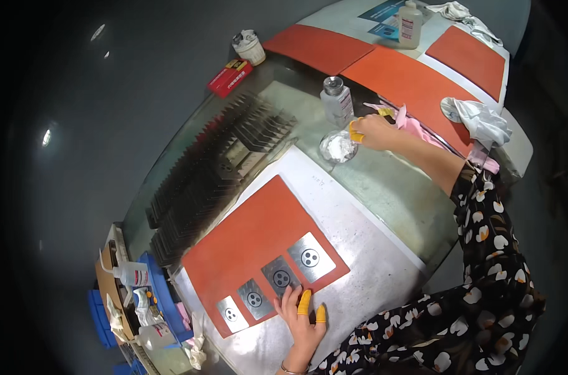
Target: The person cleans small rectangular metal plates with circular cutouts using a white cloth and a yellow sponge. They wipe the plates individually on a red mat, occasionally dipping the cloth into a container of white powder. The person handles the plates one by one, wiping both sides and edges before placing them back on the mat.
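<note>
My left hand [304,325], with yellow finger cots on two fingers, is open. Its fingertips rest at the lower edge of a dark metal plate [276,273] bearing a round emblem with three dots. Beside it on the orange-red mat [259,219] lie several similar plates, including a bright one [314,256] to its right and a small one [233,314] at the far left. My right hand [376,132], also in yellow finger cots, is closed at the right rim of a small round dish [326,154] of white material [340,147]. What its fingers pinch is hidden.
Behind the dish stands a metal-capped bottle [337,103]. Rows of dark upright plates [202,181] line the table's left side. A red box [230,77] and a white tub [249,47] sit beyond. A blue tray [165,294] with bottles is lower left; a crumpled white cloth [481,120] lies right.
</note>
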### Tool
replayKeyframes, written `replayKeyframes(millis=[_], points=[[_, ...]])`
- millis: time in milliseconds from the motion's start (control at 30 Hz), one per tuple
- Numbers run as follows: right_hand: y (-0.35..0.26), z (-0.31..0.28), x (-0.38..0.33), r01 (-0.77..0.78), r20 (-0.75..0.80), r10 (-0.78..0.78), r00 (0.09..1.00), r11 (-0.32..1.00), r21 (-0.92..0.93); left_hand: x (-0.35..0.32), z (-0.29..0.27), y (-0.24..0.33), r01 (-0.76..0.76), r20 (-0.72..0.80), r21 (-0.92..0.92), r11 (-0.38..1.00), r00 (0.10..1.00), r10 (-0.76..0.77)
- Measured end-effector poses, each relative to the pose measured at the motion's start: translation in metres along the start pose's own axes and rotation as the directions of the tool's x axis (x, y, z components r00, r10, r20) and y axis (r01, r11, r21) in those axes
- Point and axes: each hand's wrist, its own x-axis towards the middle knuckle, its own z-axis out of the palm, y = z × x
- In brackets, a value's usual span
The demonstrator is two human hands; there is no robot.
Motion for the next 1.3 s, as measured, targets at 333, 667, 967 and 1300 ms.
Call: replayKeyframes(millis=[333, 667, 967, 1300], points=[[-0.008, 0.000, -0.001, -0.003, -0.061, 0.000, 0.998, 0.999, -0.048, -0.005, -0.010, 0.004, -0.034, 0.000, -0.012, 0.999, 0.999, 0.034], [-0.078, -0.045, -0.072, -0.056, -0.038, 0.070, 0.997, 0.960, 0.275, -0.032, -0.052, -0.043, 0.028, -0.268, 0.042, 0.999, 0.963, -0.016], [-0.191, 0.002, -0.149, 0.036, 0.175, -0.130, 0.976, 0.887, 0.460, -0.042, -0.093, -0.119, 0.223, -0.487, -0.007, 0.975, 0.851, -0.198], [-0.201, 0.040, -0.140, 0.323, 0.041, -0.335, 0.941, 0.929, 0.178, -0.096, -0.100, -0.206, 0.432, -0.528, -0.095, 0.897, 0.742, -0.413]])
